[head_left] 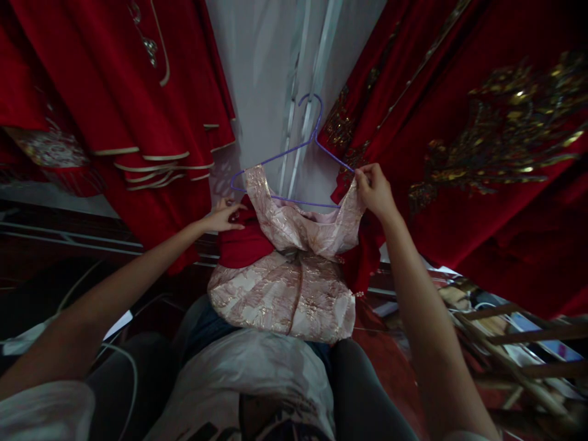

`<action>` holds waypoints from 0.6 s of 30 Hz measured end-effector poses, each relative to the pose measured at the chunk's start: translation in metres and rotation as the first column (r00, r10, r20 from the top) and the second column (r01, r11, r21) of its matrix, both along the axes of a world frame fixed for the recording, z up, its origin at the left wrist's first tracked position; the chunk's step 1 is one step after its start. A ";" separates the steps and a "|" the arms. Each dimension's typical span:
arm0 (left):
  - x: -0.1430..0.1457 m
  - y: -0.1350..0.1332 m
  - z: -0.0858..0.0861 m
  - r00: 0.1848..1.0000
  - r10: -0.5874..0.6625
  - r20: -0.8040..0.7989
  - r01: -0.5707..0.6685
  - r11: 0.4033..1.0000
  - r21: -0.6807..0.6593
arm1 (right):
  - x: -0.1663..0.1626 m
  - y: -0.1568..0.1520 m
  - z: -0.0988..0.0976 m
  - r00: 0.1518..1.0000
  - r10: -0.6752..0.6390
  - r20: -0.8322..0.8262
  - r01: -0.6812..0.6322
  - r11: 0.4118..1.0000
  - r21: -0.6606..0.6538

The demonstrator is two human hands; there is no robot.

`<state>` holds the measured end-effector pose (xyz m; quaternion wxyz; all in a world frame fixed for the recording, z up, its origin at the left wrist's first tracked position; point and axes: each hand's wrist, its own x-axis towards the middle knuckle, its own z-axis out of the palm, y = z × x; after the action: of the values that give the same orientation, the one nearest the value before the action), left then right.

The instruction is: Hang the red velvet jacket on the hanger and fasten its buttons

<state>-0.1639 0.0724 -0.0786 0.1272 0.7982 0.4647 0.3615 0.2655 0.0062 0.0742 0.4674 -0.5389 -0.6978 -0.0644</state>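
A shiny pale pink and gold brocade dress [316, 236] hangs in front of me on a purple hanger [294, 148], its skirt spreading over my lap. The hanger's hook points up and is free at the top. My right hand [375, 191] pinches the dress's right strap at the end of the hanger. On the other side, my left hand [225, 217] is beside the left strap, thumb and fingers apart, next to a piece of red cloth [245, 242]. More red cloth shows behind the dress on the right. Whether my left fingertips touch the cloth is unclear.
Red garments with pale edging [156, 122] hang at the left. Red garments with gold sequins [496, 135] hang at the right, near my right arm. A whitish wall panel [257, 73] stands between them. A wooden rack [519, 343] with mixed items sits at the lower right.
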 end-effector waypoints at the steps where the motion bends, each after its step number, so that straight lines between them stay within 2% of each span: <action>1: 0.002 -0.005 -0.004 1.000 0.025 0.007 -0.025 0.999 0.045 | 0.001 0.000 0.000 1.000 0.004 0.001 -0.004 1.000 0.003; 3: 0.006 -0.010 0.002 0.996 0.031 0.080 -0.035 0.998 0.046 | 0.002 0.001 0.000 1.000 0.009 0.001 -0.009 1.000 0.007; 5: 0.008 -0.007 0.023 0.981 0.031 0.189 -0.011 0.995 -0.104 | 0.003 0.001 0.000 1.000 0.013 0.000 -0.013 1.000 0.006; 6: 0.009 -0.002 0.038 0.967 0.061 0.248 -0.007 0.977 -0.213 | 0.004 0.002 0.000 1.000 0.015 0.000 -0.015 1.000 0.003; 7: 0.009 0.003 0.054 0.933 0.151 0.327 -0.044 0.949 -0.313 | 0.004 0.002 0.000 1.000 0.016 0.000 -0.016 1.000 0.000; 8: 0.009 0.008 0.071 0.862 0.267 0.431 -0.088 0.916 -0.390 | 0.003 0.001 0.001 1.000 0.014 0.002 -0.014 1.000 -0.002; 11: 0.014 0.017 0.126 0.813 0.317 0.488 -0.102 0.903 -0.417 | 0.000 -0.006 0.005 1.000 -0.010 0.016 0.009 1.000 0.012; 13: 0.024 0.010 0.158 0.814 0.322 0.483 -0.088 0.891 -0.446 | -0.004 -0.017 0.011 0.999 -0.022 0.031 0.022 0.999 0.028; 15: 0.039 -0.006 0.182 0.882 0.232 0.410 -0.021 0.889 -0.457 | -0.008 -0.030 0.019 0.999 -0.011 0.049 0.010 1.000 0.027; 16: 0.049 -0.017 0.190 0.913 0.132 0.386 0.038 0.914 -0.404 | -0.010 -0.036 0.023 0.999 -0.002 0.054 0.001 1.000 0.021; 18: 0.067 -0.036 0.198 0.924 -0.075 0.375 0.169 0.960 -0.225 | -0.012 -0.046 0.029 0.999 0.014 0.053 -0.014 1.000 0.002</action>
<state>-0.0972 0.0365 0.1189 0.3340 0.7224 0.4247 0.4316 0.2533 -0.0398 0.1031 0.4498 -0.5317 -0.7136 -0.0762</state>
